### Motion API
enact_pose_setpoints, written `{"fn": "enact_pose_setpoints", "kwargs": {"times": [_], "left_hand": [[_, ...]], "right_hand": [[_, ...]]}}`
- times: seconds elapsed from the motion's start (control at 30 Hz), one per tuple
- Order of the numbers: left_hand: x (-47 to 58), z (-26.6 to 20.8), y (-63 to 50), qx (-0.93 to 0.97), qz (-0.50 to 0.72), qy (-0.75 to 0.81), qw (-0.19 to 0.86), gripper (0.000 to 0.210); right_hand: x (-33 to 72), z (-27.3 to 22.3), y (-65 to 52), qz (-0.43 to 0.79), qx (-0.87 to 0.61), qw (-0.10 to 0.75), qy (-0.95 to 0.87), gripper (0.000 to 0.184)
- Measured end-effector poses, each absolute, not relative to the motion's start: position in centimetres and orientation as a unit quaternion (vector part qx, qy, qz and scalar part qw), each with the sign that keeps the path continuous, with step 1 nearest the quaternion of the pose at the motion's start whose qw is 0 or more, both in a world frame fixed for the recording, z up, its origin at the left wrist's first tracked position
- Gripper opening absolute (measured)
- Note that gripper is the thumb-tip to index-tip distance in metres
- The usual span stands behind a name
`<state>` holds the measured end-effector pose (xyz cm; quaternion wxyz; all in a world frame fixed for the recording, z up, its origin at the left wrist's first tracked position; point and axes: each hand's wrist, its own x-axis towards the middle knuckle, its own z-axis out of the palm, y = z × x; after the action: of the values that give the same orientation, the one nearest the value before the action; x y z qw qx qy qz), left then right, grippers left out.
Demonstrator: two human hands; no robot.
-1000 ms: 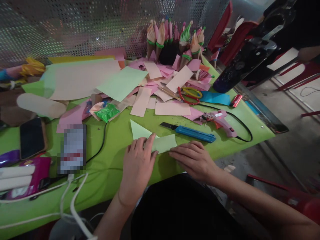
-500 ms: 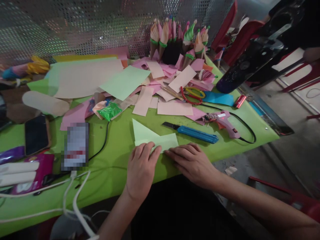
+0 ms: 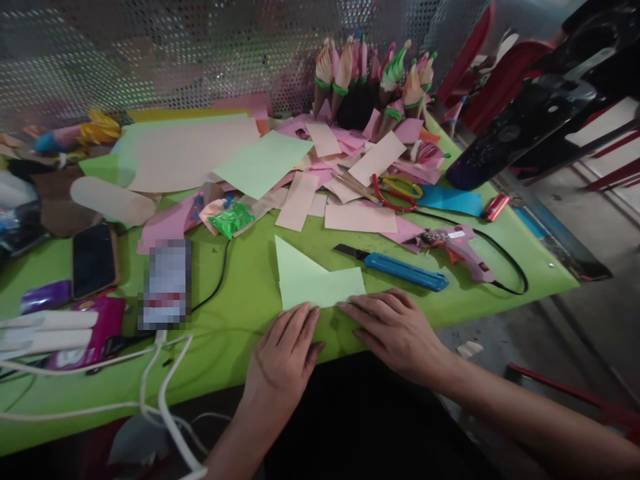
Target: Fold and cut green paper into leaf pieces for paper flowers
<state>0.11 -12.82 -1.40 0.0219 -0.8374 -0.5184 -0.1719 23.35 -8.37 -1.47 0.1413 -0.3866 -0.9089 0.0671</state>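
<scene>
We have the paper piece (image 3: 320, 288) on the table (image 3: 245, 283), the left hand (image 3: 286, 347) at 7 o'clock, the right hand (image 3: 393, 327) at 4.
Around the piece, we find the utility knife (image 3: 406, 271) just beside it toward 3 o'clock, the glue gun (image 3: 467, 250) beyond the knife, the scissors (image 3: 381, 198) at 1, and paper strips (image 3: 297, 201) at 12; behind the strips, between 12 and 1, the cones (image 3: 343, 70) stand; well apart at 9, two phones (image 3: 95, 260) lie side by side.
</scene>
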Motion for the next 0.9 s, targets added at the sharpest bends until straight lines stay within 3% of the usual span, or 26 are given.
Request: {"fn": "enact_pose_setpoints", "kwargs": {"times": [0.2, 0.37, 0.63, 0.9], "left_hand": [[-0.3, -1.1, -13.2, -0.833, -0.144, -0.533, 0.035, 0.038], [0.8, -1.1, -12.7, -0.827, -0.084, -0.550, 0.075, 0.045], [0.2, -1.2, -12.9, -0.827, -0.100, -0.547, 0.081, 0.038], [0.5, -1.5, -12.8, -0.821, -0.088, -0.559, 0.075, 0.048]], "right_hand": [[24.4, -1.7, -8.3, 0.067, -0.381, 0.171, -0.906, 0.034], [24.1, -1.8, -8.3, 0.048, -0.385, 0.148, -0.910, 0.037], [23.9, -1.6, -8.4, 0.050, -0.389, 0.137, -0.909, 0.036], [23.9, -1.7, -8.5, 0.068, -0.405, 0.132, -0.902, 0.044]]}}
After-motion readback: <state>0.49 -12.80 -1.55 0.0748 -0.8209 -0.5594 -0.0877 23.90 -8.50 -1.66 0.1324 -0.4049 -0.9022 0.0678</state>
